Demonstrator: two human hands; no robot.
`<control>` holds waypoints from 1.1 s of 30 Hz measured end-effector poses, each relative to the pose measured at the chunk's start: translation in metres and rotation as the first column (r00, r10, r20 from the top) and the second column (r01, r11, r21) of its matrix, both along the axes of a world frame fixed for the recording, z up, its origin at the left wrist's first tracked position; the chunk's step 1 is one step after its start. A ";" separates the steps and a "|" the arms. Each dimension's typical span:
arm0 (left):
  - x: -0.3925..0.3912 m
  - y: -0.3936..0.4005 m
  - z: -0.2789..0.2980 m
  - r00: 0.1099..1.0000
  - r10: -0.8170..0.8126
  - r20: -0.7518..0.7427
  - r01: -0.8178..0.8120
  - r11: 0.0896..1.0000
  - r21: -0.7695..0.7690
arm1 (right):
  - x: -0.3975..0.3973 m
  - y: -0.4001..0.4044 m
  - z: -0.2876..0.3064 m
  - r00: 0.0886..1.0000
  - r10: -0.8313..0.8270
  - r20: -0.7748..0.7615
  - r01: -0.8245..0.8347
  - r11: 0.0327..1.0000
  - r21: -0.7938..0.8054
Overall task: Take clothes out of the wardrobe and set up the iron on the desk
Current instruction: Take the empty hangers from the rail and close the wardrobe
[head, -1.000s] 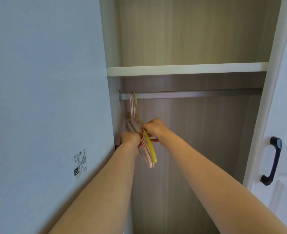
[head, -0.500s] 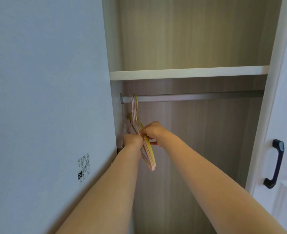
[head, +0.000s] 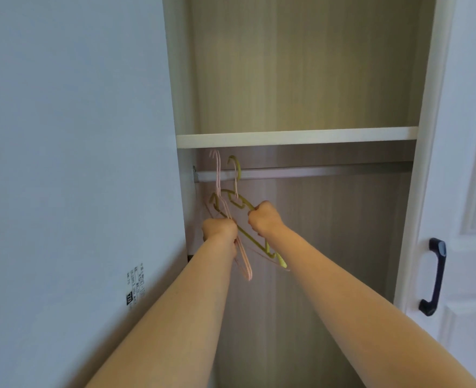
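A: Wardrobe (head: 301, 79) stands open, filling the frame from 12 o'clock down to 6. What is inside it?

B: A shelf (head: 295, 137) across the middle, a rail (head: 315, 173) just below it, and hangers at the rail's left end, about 10 o'clock from frame centre. No clothes show on any of them.

A: Which hangers?

B: A green hanger (head: 243, 204) and thin pink hangers (head: 243, 264). The green hook sits at the rail; whether it hangs on the rail or is just in front of it, I cannot tell. The pink hooks rise above the rail, under the shelf.

A: And the hands?

B: The left hand (head: 220, 229) is curled into a fist around the pink hangers, whose lower ends hang down past the wrist toward 6 o'clock. The right hand (head: 264, 219), just beside it at 3 o'clock, has its fingers wrapped tight round the green hanger's sloping arm. That arm runs on behind the hand, down toward 5 o'clock.

A: Anything around the wardrobe?

B: A pale wall (head: 63, 135) at 9 o'clock with a small label (head: 134, 287) low on it. At 3 o'clock the open door (head: 469, 135), with a dark handle (head: 434, 277) toward 4 o'clock.
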State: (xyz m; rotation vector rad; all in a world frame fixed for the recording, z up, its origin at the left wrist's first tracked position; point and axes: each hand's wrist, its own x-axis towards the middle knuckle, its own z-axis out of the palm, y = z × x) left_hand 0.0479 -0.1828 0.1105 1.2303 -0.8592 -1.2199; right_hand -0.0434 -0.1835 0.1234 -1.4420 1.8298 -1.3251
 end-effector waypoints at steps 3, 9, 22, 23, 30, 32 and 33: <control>-0.006 0.016 0.002 0.998 -0.044 -0.048 0.044 0.999 0.005 | -0.006 0.011 -0.006 0.999 -0.024 0.029 0.024 1.000 -0.017; -0.013 0.058 -0.002 0.996 -0.085 -0.041 0.084 0.996 -0.015 | -0.022 0.052 -0.017 0.992 -0.071 0.108 0.075 0.997 -0.029; -0.020 0.174 -0.042 0.961 -0.277 -0.003 0.277 0.961 0.011 | -0.038 0.196 -0.049 0.972 -0.070 0.223 0.063 0.997 0.037; -0.019 0.186 -0.051 0.953 -0.301 0.001 0.301 0.953 0.035 | -0.038 0.208 -0.053 0.973 -0.067 0.220 0.058 0.997 0.049; -0.013 0.273 -0.118 0.927 -0.374 0.001 0.369 0.916 0.156 | -0.018 0.292 -0.111 0.998 -0.056 -0.039 0.061 0.989 0.132; -0.011 0.294 -0.135 0.932 -0.361 -0.044 0.362 0.914 0.181 | -0.011 0.315 -0.131 0.998 -0.034 -0.060 0.043 0.987 0.158; -0.010 0.304 -0.142 0.933 -0.354 -0.071 0.361 0.912 0.193 | -0.009 0.325 -0.140 0.998 -0.025 -0.055 0.033 0.985 0.168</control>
